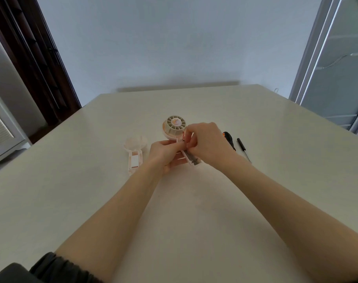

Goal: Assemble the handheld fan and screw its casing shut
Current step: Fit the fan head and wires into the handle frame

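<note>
The fan body (174, 127) is a pale casing half with a round grilled head, lying at the table's middle. Its handle points toward me, with a circuit board (193, 159) showing inside. My left hand (163, 154) grips the handle from the left. At the neck of the fan my right hand (208, 144) pinches thin red and black wires (183, 136). The other casing half (134, 154), white and hollow, lies flat to the left, apart from both hands.
A screwdriver with a black and orange handle (229, 139) lies just right of my right hand. A thinner black tool (242, 147) lies beyond it. The cream table (194, 211) ends at a wall behind.
</note>
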### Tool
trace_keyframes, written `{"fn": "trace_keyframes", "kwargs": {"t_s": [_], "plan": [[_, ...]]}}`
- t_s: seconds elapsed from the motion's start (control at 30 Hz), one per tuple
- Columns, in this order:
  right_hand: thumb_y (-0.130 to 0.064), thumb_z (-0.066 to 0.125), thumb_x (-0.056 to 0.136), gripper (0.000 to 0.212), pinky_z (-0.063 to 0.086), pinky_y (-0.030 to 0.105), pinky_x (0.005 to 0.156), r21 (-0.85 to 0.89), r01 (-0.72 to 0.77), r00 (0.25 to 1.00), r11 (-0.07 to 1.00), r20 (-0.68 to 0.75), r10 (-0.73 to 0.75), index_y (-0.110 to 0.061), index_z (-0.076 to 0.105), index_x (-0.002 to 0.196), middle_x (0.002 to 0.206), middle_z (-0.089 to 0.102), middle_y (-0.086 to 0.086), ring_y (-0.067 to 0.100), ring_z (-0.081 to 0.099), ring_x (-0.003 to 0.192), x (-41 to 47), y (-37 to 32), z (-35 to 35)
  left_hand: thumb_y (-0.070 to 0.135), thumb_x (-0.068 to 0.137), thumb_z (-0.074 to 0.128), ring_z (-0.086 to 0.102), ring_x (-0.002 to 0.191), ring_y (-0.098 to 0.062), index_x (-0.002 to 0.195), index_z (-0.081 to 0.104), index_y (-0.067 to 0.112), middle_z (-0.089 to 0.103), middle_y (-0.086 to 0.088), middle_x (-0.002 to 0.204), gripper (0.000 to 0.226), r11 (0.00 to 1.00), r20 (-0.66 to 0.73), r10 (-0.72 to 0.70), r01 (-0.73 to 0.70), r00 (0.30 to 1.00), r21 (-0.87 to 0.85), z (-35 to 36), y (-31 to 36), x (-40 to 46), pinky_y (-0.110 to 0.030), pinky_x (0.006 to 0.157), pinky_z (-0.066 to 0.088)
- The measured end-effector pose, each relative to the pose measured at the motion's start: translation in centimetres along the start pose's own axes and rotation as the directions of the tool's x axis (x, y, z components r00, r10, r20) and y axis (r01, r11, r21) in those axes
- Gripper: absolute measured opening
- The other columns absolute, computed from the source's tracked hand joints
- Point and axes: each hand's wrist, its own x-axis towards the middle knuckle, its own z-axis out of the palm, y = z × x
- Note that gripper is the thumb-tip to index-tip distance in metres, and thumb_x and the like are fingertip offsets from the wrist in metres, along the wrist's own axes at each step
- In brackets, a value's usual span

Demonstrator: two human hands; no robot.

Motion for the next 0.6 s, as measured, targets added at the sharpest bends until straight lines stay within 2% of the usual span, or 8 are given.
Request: {"fn": "trace_keyframes", "kwargs": {"t_s": [0.3, 0.37, 0.47, 0.6], "plan": [[0.003, 0.055, 0.076, 0.023, 0.051, 0.031, 0.075, -0.014, 0.075, 0.997, 0.997, 0.027, -0.074, -0.009, 0.07, 0.087, 0.082, 0.073, 0.004, 0.02, 0.064, 0.085, -0.29, -0.07, -0.45, 0.001, 0.083, 0.065, 0.067, 0.048, -0.014, 0.083, 0.064, 0.002, 0.066, -0.013, 0.078, 0.002, 0.997, 0.001, -0.073, 0.073, 0.997, -0.025, -0.23, -0.39, 0.99, -0.022, 0.045, 0.054], [0.002, 0.056, 0.076, 0.023, 0.051, 0.03, 0.075, -0.008, 0.08, 0.996, 0.997, 0.034, -0.08, -0.009, 0.071, 0.089, 0.083, 0.073, 0.004, 0.019, 0.064, 0.085, -0.29, 0.01, -0.47, 0.001, 0.082, 0.065, 0.066, 0.047, -0.013, 0.083, 0.063, 0.002, 0.067, -0.011, 0.073, 0.003, 0.995, -0.002, -0.092, 0.092, 0.996, -0.033, -0.26, -0.36, 1.06, -0.022, 0.044, 0.053], [-0.003, 0.06, 0.079, 0.021, 0.05, 0.028, 0.075, 0.01, 0.083, 0.996, 0.997, 0.038, -0.083, -0.012, 0.071, 0.094, 0.082, 0.073, 0.001, 0.016, 0.062, 0.085, -0.34, 0.22, -0.49, -0.002, 0.083, 0.063, 0.066, 0.045, -0.013, 0.08, 0.062, 0.003, 0.067, -0.006, 0.055, 0.006, 0.992, -0.004, -0.116, 0.116, 0.993, -0.051, -0.34, -0.28, 1.11, -0.021, 0.043, 0.053], [0.001, 0.059, 0.077, 0.025, 0.051, 0.029, 0.073, 0.046, 0.11, 0.993, 0.993, 0.034, -0.112, -0.015, 0.07, 0.093, 0.077, 0.073, -0.001, 0.012, 0.06, 0.077, -0.35, 0.51, -0.5, -0.003, 0.082, 0.063, 0.066, 0.046, -0.014, 0.08, 0.063, 0.004, 0.067, -0.007, 0.056, 0.007, 0.991, -0.005, -0.124, 0.124, 0.992, -0.05, -0.4, -0.26, 1.12, -0.021, 0.042, 0.052]]}}
